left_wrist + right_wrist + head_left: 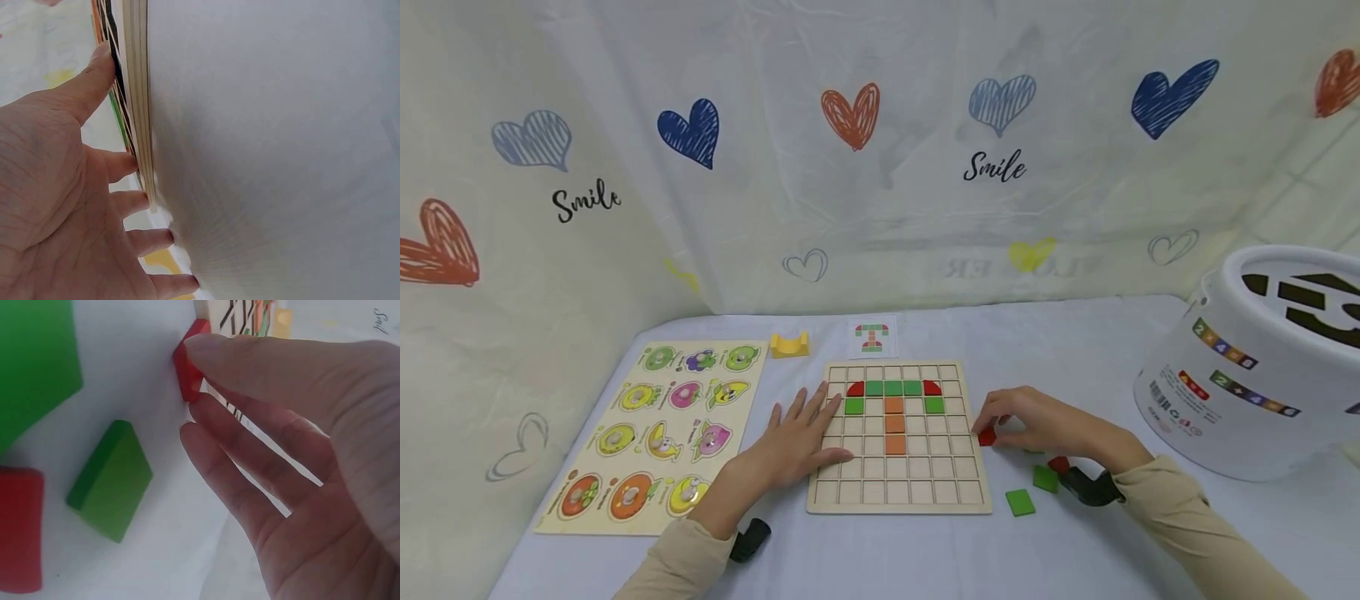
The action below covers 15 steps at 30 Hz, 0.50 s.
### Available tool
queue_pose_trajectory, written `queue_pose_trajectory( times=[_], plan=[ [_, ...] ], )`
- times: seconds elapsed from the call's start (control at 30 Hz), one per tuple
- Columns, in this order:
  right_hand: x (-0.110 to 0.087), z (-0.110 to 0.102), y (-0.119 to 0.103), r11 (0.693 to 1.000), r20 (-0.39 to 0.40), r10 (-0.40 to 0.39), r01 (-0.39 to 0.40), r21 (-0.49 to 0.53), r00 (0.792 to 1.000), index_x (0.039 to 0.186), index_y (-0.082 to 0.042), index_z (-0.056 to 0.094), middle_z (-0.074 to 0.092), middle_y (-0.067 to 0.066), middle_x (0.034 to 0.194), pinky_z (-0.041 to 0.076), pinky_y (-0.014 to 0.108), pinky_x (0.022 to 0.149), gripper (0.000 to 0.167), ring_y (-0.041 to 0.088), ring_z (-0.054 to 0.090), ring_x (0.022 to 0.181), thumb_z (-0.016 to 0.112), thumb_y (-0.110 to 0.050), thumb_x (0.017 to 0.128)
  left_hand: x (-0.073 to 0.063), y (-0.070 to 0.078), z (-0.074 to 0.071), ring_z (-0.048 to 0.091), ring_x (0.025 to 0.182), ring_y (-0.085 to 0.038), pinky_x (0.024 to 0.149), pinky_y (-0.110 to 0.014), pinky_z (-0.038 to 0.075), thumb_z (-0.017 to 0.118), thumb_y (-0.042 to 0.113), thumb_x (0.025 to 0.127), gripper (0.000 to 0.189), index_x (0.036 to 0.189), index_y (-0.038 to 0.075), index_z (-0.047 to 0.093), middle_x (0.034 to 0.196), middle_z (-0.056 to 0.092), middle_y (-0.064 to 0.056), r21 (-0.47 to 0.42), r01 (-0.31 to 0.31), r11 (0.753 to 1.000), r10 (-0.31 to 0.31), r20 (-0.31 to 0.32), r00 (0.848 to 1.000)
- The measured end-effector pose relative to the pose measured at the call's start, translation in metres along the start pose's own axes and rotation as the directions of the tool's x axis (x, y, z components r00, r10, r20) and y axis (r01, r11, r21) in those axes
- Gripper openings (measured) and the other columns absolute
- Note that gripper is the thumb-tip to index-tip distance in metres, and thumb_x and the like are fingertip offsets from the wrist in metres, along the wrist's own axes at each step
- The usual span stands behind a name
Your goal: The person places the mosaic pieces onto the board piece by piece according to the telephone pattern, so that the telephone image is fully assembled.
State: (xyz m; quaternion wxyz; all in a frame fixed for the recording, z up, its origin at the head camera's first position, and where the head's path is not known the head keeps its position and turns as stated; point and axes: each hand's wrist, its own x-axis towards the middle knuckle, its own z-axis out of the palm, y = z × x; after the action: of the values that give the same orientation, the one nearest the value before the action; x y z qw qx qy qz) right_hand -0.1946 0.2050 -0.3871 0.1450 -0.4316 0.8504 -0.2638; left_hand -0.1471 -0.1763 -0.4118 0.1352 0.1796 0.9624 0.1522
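My right hand [1037, 423] pinches a small red block [186, 369] between thumb and fingers, just off the right edge of the wooden grid board [917, 493]. My left hand [792, 446] lies with spread fingers on the board's left edge, the thumb reaching over the grid. On the board, a row of green squares [892, 388] sits between two red rounded pieces [932, 388]. One green square [853, 406] is under each red piece. A column of orange squares [895, 424] runs down the middle. Loose green tiles [1020, 502] and a red piece [1059, 464] lie near my right wrist.
Behind the board lies a card [872, 337] printed with a similar coloured pattern, beside a yellow holder [790, 345]. A fruit puzzle board [700, 417] occupies the left side. The large white tub [1232, 400] stands at the right. Hearts decorate the backdrop [895, 275].
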Motion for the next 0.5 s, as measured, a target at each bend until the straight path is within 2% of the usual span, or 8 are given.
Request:
queue_pose_trajectory(
  times=[0.23, 0.5],
  plan=[
    [-0.0034, 0.0032, 0.0021, 0.999, -0.013, 0.032, -0.032, 0.026, 0.999, 0.106, -0.011, 0.079, 0.07, -0.005, 0.104, 0.06, 0.029, 0.082, 0.022, 0.007, 0.066, 0.09, 0.082, 0.001, 0.088, 0.0006, -0.0013, 0.0009, 0.009, 0.158, -0.05, 0.118, -0.077, 0.01, 0.057, 0.059, 0.103, 0.09, 0.166, 0.005, 0.024, 0.174, 0.01, -0.02, 0.006, -0.002, 1.0, 0.002, -0.001, 1.0],
    [-0.0031, -0.0017, 0.0001, 0.991, 0.03, 0.105, -0.107, 0.084, 0.994, 0.1, -0.011, 0.08, 0.067, -0.007, 0.098, 0.059, 0.026, 0.079, 0.019, 0.005, 0.066, 0.086, 0.084, 0.001, 0.086, 0.0007, -0.0007, 0.0004, 0.009, 0.158, -0.05, 0.118, -0.076, 0.01, 0.057, 0.059, 0.102, 0.09, 0.166, 0.005, 0.024, 0.174, 0.01, -0.02, 0.006, 0.0, 1.0, 0.0, 0.0, 1.0]
  ],
)
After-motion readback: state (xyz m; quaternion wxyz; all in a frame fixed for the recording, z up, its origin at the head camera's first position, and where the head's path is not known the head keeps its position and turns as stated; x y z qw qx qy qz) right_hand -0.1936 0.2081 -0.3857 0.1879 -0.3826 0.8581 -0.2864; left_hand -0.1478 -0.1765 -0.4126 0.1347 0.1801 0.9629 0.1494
